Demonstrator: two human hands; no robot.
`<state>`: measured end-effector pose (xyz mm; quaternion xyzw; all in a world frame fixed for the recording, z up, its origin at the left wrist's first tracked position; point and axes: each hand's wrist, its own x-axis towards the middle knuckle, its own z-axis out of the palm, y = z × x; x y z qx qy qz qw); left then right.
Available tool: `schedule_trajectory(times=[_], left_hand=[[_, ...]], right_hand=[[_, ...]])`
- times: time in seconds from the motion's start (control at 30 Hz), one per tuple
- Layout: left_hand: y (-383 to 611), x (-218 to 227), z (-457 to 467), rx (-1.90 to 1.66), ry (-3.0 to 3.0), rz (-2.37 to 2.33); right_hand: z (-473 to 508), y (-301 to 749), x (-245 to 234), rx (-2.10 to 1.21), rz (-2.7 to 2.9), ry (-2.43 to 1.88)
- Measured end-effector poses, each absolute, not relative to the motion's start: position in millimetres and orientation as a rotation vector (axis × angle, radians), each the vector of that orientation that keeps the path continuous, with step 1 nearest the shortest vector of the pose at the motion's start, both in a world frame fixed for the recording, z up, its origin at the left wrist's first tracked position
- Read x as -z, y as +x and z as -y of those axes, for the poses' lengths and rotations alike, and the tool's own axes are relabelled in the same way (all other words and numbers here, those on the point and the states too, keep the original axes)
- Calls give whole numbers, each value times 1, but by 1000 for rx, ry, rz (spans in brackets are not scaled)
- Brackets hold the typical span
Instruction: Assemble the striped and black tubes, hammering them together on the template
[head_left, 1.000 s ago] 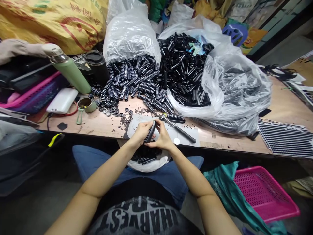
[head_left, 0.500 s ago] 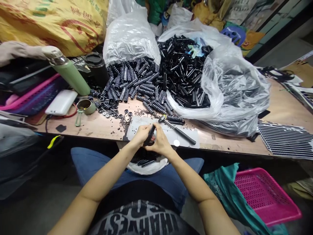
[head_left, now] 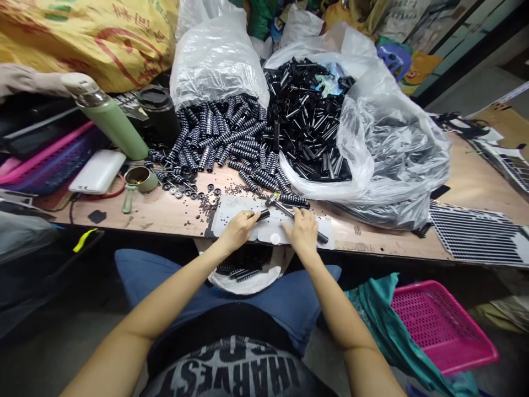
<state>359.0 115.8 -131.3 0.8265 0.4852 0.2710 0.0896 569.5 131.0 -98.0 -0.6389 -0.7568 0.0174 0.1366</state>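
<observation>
Between the thumb and fingers of my left hand is a short black tube, held low over the pale work plate. My right hand lies over the handle of a small hammer, its fingers curled over the far side and its thumb on the near side. The hammer head rests on the plate's far edge. A white round spot shows on the plate between my hands. Below the table edge, a white-rimmed container on my lap holds several black strips.
Behind the plate lie piles of ringed black rollers and black plastic parts in a clear bag. Tiny dark bits are scattered nearby. At left stand a green flask, a cup and a white power bank.
My hands have parted. My left hand keeps the black tube and has turned it flatter over the plate; my right hand has let go of it and moved right onto the hammer handle.
</observation>
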Motion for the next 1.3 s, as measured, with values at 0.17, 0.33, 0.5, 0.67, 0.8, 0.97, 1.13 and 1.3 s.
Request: schedule_trajectory(times=[0.17, 0.33, 0.5, 0.67, 0.8, 0.97, 1.13, 1.3], left_hand=[[348, 133, -116, -674, 2679, -1559], [350, 134, -110, -607, 2662, -1614], [372, 129, -101, -483, 2622, -1676], [396, 132, -87, -411, 2624, -1659], [396, 142, -87, -417, 2623, -1609], [389, 137, -106, -556, 2566, -1572], [391, 108, -99, -509, 2350, -1671], [345, 86, -141, -767, 2082, -1813]], right_hand=[[-121, 597, 84, -295, 2181, -2038], [-71, 589, 81, -435, 2078, -1965], [-54, 581, 59, -480, 2147, -1982], [-47, 550, 35, -495, 2005, -1616], [-46, 527, 55, -504, 2317, -1686], [-55, 525, 56, -540, 2385, -1824], [-78, 551, 48, -409, 2195, -1893], [-103, 585, 84, -129, 2245, -2033]])
